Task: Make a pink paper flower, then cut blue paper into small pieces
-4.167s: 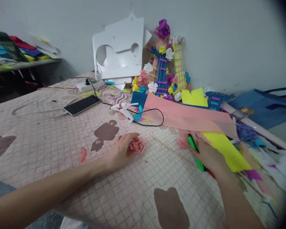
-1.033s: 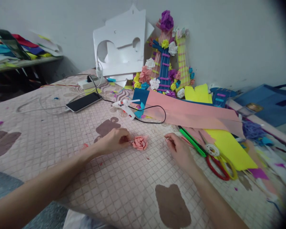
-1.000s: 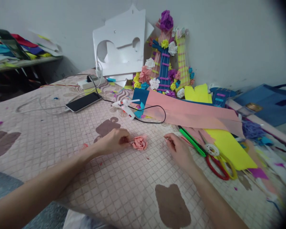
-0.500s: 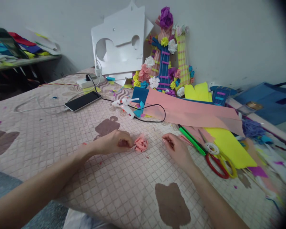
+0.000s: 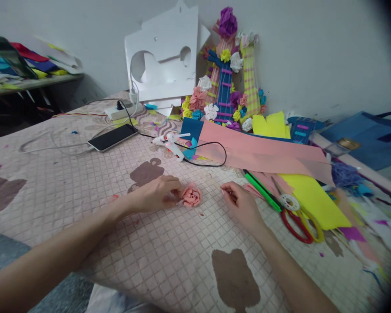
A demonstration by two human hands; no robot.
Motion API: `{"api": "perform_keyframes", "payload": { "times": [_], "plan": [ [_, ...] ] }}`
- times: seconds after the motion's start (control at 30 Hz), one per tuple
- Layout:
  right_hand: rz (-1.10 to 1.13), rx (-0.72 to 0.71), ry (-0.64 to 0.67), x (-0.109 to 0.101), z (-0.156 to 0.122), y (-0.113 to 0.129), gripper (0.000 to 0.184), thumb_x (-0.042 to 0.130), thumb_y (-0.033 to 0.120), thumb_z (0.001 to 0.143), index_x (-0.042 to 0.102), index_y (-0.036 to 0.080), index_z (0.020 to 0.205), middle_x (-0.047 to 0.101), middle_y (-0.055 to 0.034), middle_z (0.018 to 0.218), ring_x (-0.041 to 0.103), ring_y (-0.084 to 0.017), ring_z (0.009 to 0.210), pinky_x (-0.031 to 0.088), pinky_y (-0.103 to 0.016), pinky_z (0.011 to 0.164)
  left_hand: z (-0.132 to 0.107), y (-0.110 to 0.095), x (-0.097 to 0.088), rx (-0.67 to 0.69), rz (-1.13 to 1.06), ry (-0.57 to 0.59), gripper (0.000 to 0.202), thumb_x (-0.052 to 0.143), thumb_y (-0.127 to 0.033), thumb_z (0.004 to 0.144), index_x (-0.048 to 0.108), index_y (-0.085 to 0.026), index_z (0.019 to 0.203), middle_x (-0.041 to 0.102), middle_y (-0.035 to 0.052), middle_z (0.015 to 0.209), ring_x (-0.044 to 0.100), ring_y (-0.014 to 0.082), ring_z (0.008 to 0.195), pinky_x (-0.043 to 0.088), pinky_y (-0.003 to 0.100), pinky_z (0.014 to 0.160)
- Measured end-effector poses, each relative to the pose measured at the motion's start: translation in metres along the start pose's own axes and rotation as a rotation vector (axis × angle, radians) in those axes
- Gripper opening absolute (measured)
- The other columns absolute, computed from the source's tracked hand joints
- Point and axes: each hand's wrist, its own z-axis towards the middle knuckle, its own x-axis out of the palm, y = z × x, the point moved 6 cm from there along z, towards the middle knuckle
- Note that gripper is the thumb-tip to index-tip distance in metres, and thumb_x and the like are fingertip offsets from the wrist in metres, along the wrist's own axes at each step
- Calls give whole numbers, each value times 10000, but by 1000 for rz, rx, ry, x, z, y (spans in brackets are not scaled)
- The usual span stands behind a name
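Note:
A pink crepe paper flower [image 5: 192,196], its petals wound in rings, is held by its left side in my left hand [image 5: 163,191]. The fingers pinch at its base just above the tablecloth, and the exact grip is partly hidden. To the right, apart from the flower, is my right hand [image 5: 243,204]. Its thumb and forefinger are pressed together, the other fingers curled in; anything between the tips is too small to make out. Beyond the flower lies a white glue gun [image 5: 169,143] on its side, with a small red light showing.
Right of my right hand lie a green cutter [image 5: 262,190], scissors [image 5: 296,224] with red and yellow handles, and yellow paper [image 5: 316,202]. Pink sheets [image 5: 263,148] stretch behind. Farther back are a phone [image 5: 112,138], a power strip [image 5: 124,111] and flower-covered paper guitars [image 5: 224,93].
The pink flower has turned in my left hand, so its open face shows more towards me. My right hand has barely moved.

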Motion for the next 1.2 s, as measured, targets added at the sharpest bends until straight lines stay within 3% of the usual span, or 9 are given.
{"api": "perform_keyframes", "payload": {
  "times": [0.3, 0.53, 0.8, 0.93, 1.07, 1.2],
  "plan": [
    [-5, -75, -46, -6, -7, 21, 97, 459, 187, 849, 546, 210, 885, 632, -34, 814, 605, -167, 745, 482, -288, 677, 2, -11, 14, 114, 65, 1, 80, 514, -95, 806, 556, -162, 793, 615, 41, 823, 553, 155, 796, 407, 300, 781],
    [-17, -82, -4, -4, -27, 40, 111, 454, 179, 874, 538, 218, 934, 602, -19, 825, 585, -146, 718, 465, -255, 648, 0, -12, 2, 34, 165, -27, 78, 582, -138, 776, 536, -163, 833, 587, 27, 838, 524, 156, 790, 372, 286, 743],
    [-111, -176, 151, 14, -42, 63, 128, 418, 120, 872, 502, 216, 886, 562, -22, 834, 565, -151, 728, 460, -264, 642, -3, 9, -16, -42, 177, -78, 120, 564, -70, 727, 530, -155, 805, 577, 26, 816, 521, 155, 771, 380, 275, 727],
    [-196, -216, 167, 22, -46, 70, 129, 403, 129, 877, 502, 212, 880, 564, -29, 827, 575, -159, 711, 465, -272, 622, -5, 1, -12, 13, 104, 0, 157, 642, -167, 727, 523, -163, 828, 565, 14, 817, 515, 145, 744, 385, 258, 695],
    [-259, -221, 171, 28, -47, 71, 133, 395, 139, 882, 509, 206, 888, 571, -36, 825, 584, -164, 687, 456, -272, 580, -6, -10, -4, 13, 187, 0, 296, 663, -152, 700, 516, -169, 956, 566, 42, 956, 516, 192, 884, 385, 309, 800],
    [-261, -213, 168, 29, -49, 70, 131, 401, 144, 883, 515, 207, 897, 578, -37, 832, 588, -160, 687, 459, -269, 589, -6, -19, 2, 64, 177, 12, 231, 642, -170, 751, 528, -173, 952, 572, 57, 996, 513, 209, 932, 382, 339, 839]
  ]
}}
